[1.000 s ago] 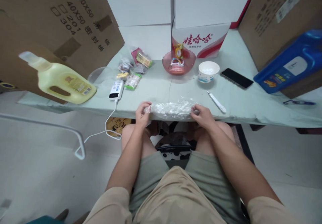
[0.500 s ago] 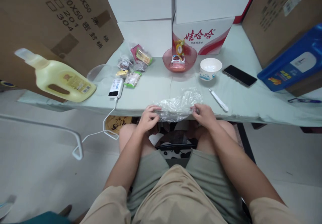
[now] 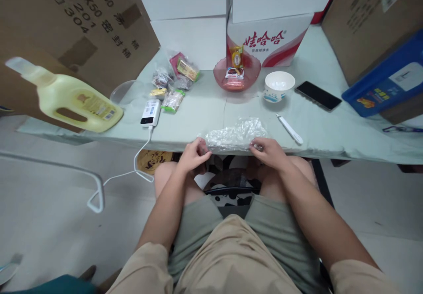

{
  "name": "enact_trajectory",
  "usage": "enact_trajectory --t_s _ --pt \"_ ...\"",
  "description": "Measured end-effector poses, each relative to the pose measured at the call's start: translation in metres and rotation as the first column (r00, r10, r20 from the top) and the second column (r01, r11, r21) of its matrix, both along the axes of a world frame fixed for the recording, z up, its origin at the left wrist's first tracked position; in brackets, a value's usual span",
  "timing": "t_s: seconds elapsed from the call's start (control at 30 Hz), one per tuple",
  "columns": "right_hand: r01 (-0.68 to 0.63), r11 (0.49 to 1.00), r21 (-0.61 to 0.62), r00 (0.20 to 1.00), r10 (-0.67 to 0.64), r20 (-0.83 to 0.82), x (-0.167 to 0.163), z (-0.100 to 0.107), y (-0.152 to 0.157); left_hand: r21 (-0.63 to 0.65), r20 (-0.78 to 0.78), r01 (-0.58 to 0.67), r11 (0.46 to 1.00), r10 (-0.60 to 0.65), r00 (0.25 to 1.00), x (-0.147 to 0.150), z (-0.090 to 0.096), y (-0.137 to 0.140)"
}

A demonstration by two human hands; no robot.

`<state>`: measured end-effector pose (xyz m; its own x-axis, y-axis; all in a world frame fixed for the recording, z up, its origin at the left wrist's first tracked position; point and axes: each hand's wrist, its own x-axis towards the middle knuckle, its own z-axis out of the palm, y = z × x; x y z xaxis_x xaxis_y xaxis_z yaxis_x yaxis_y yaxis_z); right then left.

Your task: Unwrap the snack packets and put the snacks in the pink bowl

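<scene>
A crinkled sheet of clear plastic (image 3: 233,134) lies along the table's front edge, between my two hands. At its left end, my left hand (image 3: 194,155) has its thumb stretched out apart from the fingers, which touch or lie just beside the plastic. My right hand (image 3: 268,152) has its fingers curled and pinched on the plastic's right end. A white handled tool, perhaps a peeler or cutter (image 3: 289,129), rests to the right of the plastic. Behind that stand a white patterned bowl (image 3: 278,87) and a pink glass bowl (image 3: 220,77) holding wrapped snacks (image 3: 235,72).
Several snack packets (image 3: 173,100) lie at left, near a white power bank (image 3: 151,113) with a cable hanging off the edge. A yellow jug (image 3: 82,106) and a blue jug (image 3: 380,87) flank the table. A phone (image 3: 317,95) lies at right; cardboard boxes (image 3: 139,3) stand behind.
My left hand's fingers have lifted and drawn back from the plastic, and its thumb has spread. The plastic lies flatter on the table edge. The view has shifted slightly.
</scene>
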<state>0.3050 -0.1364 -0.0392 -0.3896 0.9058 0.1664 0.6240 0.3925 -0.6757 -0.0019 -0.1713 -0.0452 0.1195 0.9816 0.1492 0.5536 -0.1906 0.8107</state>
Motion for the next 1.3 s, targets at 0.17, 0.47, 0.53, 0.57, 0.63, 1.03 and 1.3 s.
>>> enact_trajectory --t_s 0.17,0.47,0.53,0.57,0.63,1.03,1.3 --pt "-0.083 0.997 0.0 0.997 0.083 0.009 -0.002 -0.001 0.0 0.169 0.106 -0.148 0.974 0.132 0.986 0.007 0.003 0.009" --pt "-0.048 0.995 -0.083 0.997 0.052 0.058 0.0 -0.005 0.0 -0.052 0.558 -0.445 0.894 0.395 0.729 -0.045 0.007 0.022" --pt "-0.044 0.995 -0.092 0.997 0.05 0.066 0.0 -0.005 0.0 0.088 0.316 -0.36 0.929 0.317 0.894 -0.037 0.007 0.028" --pt "-0.042 0.995 -0.093 0.997 0.048 0.067 -0.001 -0.005 0.0 0.148 0.168 -0.254 0.956 0.229 0.959 -0.031 0.008 0.031" --pt "-0.039 0.995 -0.094 0.996 0.046 0.074 -0.002 -0.005 0.001 0.201 -0.051 -0.038 0.979 0.049 0.997 -0.019 0.014 0.038" --pt "-0.041 0.987 -0.154 0.987 0.064 0.148 -0.004 0.009 0.001 0.057 0.395 -0.282 0.958 0.238 0.887 -0.05 0.051 0.074" --pt "-0.053 0.984 -0.167 0.987 0.077 0.142 -0.004 0.012 0.002 0.23 0.381 -0.231 0.946 0.131 0.915 -0.026 0.097 0.084"
